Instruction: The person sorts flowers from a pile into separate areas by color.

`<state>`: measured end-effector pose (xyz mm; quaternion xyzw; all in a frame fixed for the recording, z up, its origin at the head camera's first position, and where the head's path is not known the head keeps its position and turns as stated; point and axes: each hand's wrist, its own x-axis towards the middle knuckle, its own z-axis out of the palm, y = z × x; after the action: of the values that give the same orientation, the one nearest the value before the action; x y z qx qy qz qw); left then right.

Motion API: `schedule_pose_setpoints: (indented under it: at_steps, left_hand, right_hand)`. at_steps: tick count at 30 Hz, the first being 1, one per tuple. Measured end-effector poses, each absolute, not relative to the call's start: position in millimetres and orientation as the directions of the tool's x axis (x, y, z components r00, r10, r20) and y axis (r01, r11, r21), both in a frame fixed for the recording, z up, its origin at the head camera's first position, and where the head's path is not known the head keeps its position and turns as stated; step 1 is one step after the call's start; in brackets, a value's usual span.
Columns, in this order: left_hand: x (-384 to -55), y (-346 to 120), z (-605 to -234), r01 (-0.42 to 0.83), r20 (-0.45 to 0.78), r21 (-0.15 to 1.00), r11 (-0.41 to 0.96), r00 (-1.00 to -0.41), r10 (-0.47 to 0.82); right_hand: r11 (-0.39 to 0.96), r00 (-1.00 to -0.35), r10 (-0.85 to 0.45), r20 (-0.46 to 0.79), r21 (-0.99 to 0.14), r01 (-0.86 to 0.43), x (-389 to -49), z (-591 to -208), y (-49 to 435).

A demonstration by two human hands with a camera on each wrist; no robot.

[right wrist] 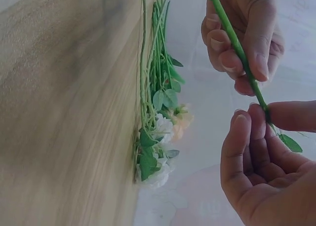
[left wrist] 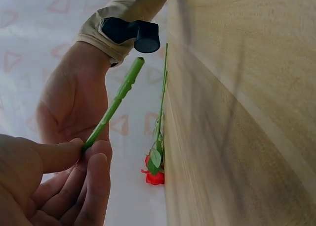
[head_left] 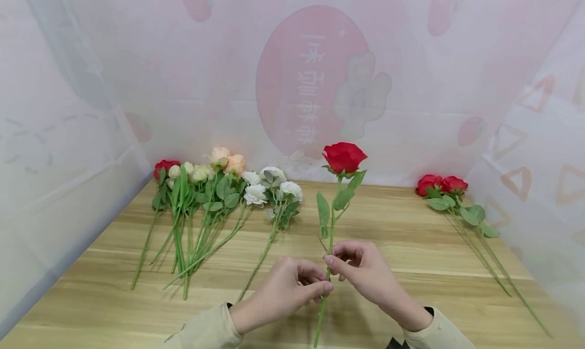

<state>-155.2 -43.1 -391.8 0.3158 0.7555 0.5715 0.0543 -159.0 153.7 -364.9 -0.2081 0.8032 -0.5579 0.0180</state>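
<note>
A red rose (head_left: 345, 157) with green leaves stands upright between my two hands, its bloom at the top in the head view. My left hand (head_left: 292, 288) pinches the stem low down between thumb and fingers. Just above it, my right hand (head_left: 365, 267) pinches the same stem below the leaves. The cut end of the stem (left wrist: 116, 103) points toward the sleeve in the left wrist view. In the right wrist view, both hands' thumbs press the stem (right wrist: 237, 45) against the fingers.
Several flowers lie at the left: a red one (head_left: 165, 168), peach roses (head_left: 235, 163) and white blooms (head_left: 256, 194). Two red roses (head_left: 453, 184) lie at the right on the wooden table (head_left: 393, 227). Printed cloth walls (head_left: 219, 85) stand behind and at both sides.
</note>
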Motion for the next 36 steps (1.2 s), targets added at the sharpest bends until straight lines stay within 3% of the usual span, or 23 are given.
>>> schedule_pose_setpoints:
  at_steps: [7, 13, 15, 18, 21, 23, 29, 36]
  left_hand:
    - [-158, -47, -391, 0.446, 0.238, 0.862, 0.241, -0.776, 0.584]
    - [-163, -69, -392, 0.484, 0.196, 0.788, 0.38, -0.782, 0.591]
    - [-166, -79, -393, 0.506, 0.206, 0.754, 0.42, -0.788, 0.58]
    - [-169, -96, -391, 0.529, 0.225, 0.694, 0.489, -0.804, 0.55]
    - [-171, -112, -387, 0.517, 0.216, 0.655, 0.551, -0.827, 0.519]
    - [-173, -120, -386, 0.509, 0.208, 0.635, 0.581, -0.837, 0.506]
    - [-176, -131, -384, 0.516, 0.246, 0.583, 0.627, -0.848, 0.469]
    - [-176, -131, -386, 0.527, 0.256, 0.552, 0.647, -0.845, 0.469]
  right_hand:
    - [0.36, -0.906, -0.36, 0.221, -0.863, -0.354, -162, -364, 160]
    - [0.577, -0.885, -0.249, 0.393, -0.674, -0.461, -167, -367, 181]
    - [0.635, -0.838, -0.237, 0.49, -0.575, -0.516, -172, -368, 197]
    - [0.721, -0.714, -0.262, 0.649, -0.36, -0.592, -185, -363, 231]
    - [0.807, -0.615, -0.278, 0.738, -0.168, -0.566, -200, -351, 269]
    - [0.848, -0.593, -0.27, 0.758, -0.104, -0.52, -209, -342, 295]
    - [0.916, -0.621, -0.193, 0.759, -0.088, -0.392, -230, -318, 353]
    - [0.942, -0.636, -0.155, 0.756, -0.082, -0.327, -245, -314, 388]
